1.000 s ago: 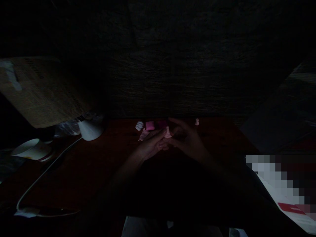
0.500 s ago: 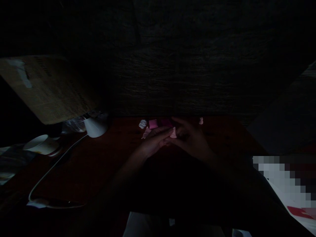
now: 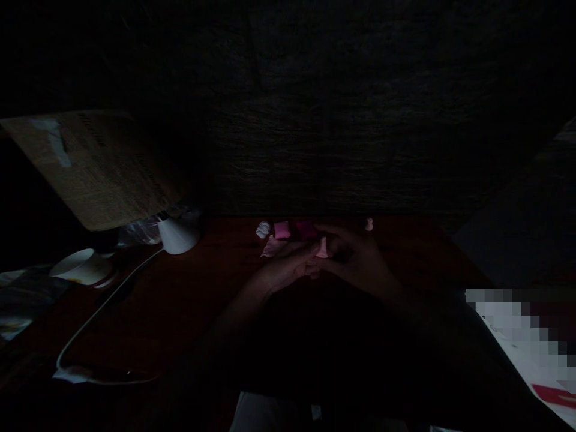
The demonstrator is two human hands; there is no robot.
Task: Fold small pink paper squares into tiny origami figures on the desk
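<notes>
In the dim head view, my left hand and my right hand meet over the table. Between them is a small pale pink piece, tapered at the top and wider below, which looks like modelling clay. My left hand's fingers close on it from the left, and my right thumb and fingers curve round it from the right. Just beyond the hands lie a pink block and a dark magenta block. A flat pale pink piece and a white crumpled lump lie to the left.
A small pink lump lies at the back right of the reddish table. At left stand a white cone-shaped object, a tilted paper cup and a cardboard box. A white cable crosses the left side.
The view has shifted slightly, so everything sits a little lower and further right. The pink piece stays between both hands and now looks more upright and pointed.
</notes>
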